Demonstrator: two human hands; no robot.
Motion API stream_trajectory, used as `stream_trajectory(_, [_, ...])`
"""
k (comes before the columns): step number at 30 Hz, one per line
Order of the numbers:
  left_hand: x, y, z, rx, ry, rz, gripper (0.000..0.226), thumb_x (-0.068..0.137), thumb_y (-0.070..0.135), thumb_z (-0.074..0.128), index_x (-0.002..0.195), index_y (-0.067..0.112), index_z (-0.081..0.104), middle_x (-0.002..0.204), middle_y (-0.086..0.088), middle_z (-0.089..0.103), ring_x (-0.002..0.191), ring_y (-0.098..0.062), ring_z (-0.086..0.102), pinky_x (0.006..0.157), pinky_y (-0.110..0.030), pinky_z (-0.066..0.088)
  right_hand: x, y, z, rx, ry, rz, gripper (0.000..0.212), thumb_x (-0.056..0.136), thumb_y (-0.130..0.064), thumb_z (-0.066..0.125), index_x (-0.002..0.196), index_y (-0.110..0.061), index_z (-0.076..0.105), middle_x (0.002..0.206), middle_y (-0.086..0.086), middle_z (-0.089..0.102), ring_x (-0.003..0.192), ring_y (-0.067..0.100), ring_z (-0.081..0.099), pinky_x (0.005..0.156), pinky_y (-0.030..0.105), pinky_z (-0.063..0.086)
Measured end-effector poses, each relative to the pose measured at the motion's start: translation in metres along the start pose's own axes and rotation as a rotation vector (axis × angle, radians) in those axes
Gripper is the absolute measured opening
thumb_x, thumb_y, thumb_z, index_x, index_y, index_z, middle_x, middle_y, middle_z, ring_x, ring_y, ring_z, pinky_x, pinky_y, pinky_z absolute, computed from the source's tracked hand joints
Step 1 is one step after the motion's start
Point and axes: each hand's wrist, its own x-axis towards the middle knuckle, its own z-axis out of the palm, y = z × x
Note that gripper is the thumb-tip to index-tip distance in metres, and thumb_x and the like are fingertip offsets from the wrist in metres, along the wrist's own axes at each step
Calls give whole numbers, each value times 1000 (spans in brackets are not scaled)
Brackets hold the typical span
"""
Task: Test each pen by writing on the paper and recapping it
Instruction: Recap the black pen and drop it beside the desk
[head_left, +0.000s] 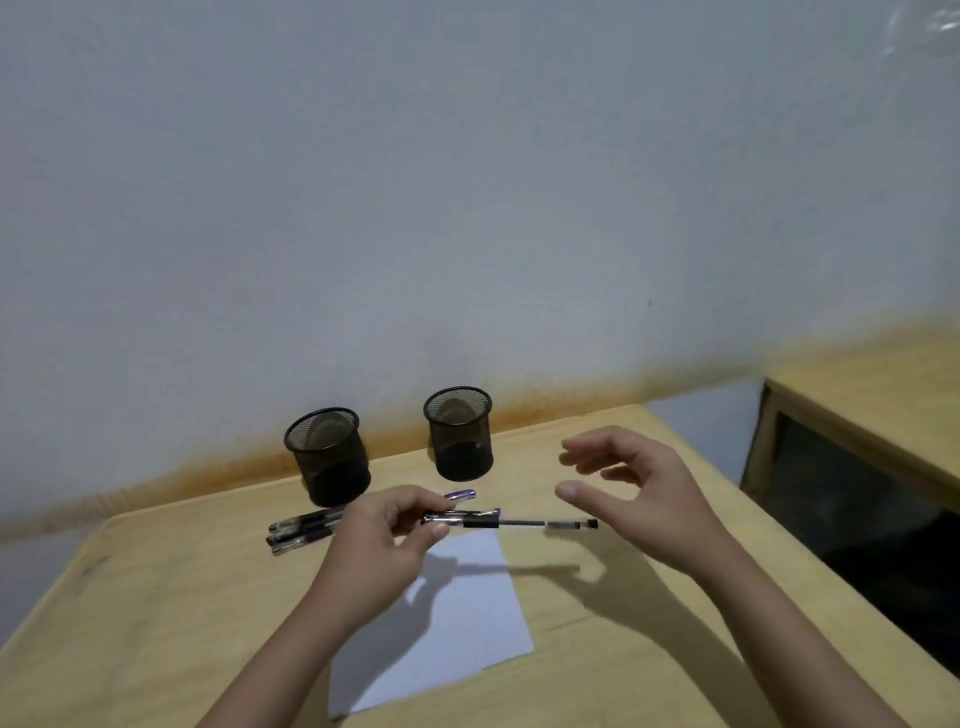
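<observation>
My left hand pinches a clear black-ink pen by its capped end and holds it level above the white paper. The pen's far end points right, toward my right hand. That hand hovers open just past the pen's end, thumb and fingers curved and apart, touching nothing. Several more pens lie in a bundle on the table left of my left hand. A purple-capped pen lies just behind my left fingers.
Two black mesh pen cups stand near the wall, one at the left and one at the right, both looking empty. The wooden table ends at its right edge beside a dark cabinet.
</observation>
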Motion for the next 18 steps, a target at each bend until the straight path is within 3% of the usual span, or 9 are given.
stream_trajectory(3, [13,21,44,-38,-83,38,29,79,2,71,78,31,72,80,-10,71,75,-21,60,64,-21,46,-15,2,-16,-322,-115,-52,35,71,-35,79,104,-34,64,99,-22,67,93,-2,61,78,11,45])
stream_trajectory(5, [19,33,75,-113,-138,63,31,79,1,71,77,32,71,78,-10,71,74,-23,60,66,-30,48,-27,9,-27,-516,-136,-83,32,77,-36,73,108,-34,64,102,-20,65,93,0,60,80,19,49])
stream_trajectory(8, [23,50,121,-250,-259,81,33,80,-1,69,99,26,67,79,-1,67,67,-6,59,66,-19,48,-47,24,-60,-579,-24,-41,18,83,-24,68,101,-27,69,92,-13,70,85,5,63,76,31,53])
stream_trajectory(11, [19,55,170,-286,-377,94,51,80,17,72,125,26,50,109,5,66,96,-5,62,88,-21,49,-75,35,-102,-673,101,81,18,83,-23,69,101,-27,70,91,-16,68,84,2,62,76,25,54])
stream_trajectory(14, [8,53,214,26,-538,287,61,82,43,64,136,35,36,135,17,44,119,5,41,96,-3,28,-110,43,-144,-742,239,188,19,81,-19,71,99,-24,71,88,-13,63,83,0,59,74,17,47])
stream_trajectory(15, [4,53,226,125,-591,382,64,84,49,58,140,35,31,142,15,36,125,4,32,101,-5,22,-121,45,-155,-766,276,226,19,80,-17,72,98,-22,71,87,-11,63,83,2,58,73,16,44])
stream_trajectory(18, [-4,54,254,378,-746,556,83,78,77,33,146,33,18,156,12,12,141,-7,9,117,-41,10,-155,52,-182,-834,362,379,18,80,-16,71,98,-20,71,87,-5,63,82,8,58,70,13,38])
